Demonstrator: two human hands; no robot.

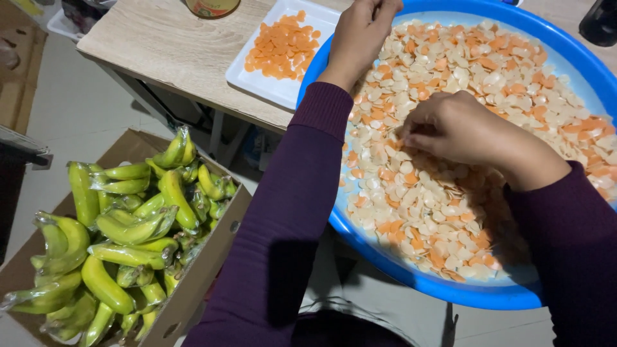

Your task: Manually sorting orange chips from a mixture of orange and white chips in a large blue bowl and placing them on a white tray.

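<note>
A large blue round basin holds a heap of thin white and orange chips. My left hand reaches over the basin's far left rim, fingers curled, close to the chips there. My right hand rests on the chips in the middle of the basin, fingertips pinched down among them. A white rectangular tray beside the basin holds a small pile of orange chips only. Both sleeves are dark purple.
The basin and tray sit on a light wooden table. A jar's base stands at the table's back. On the floor to the left, a cardboard box is full of green bananas in clear wrap.
</note>
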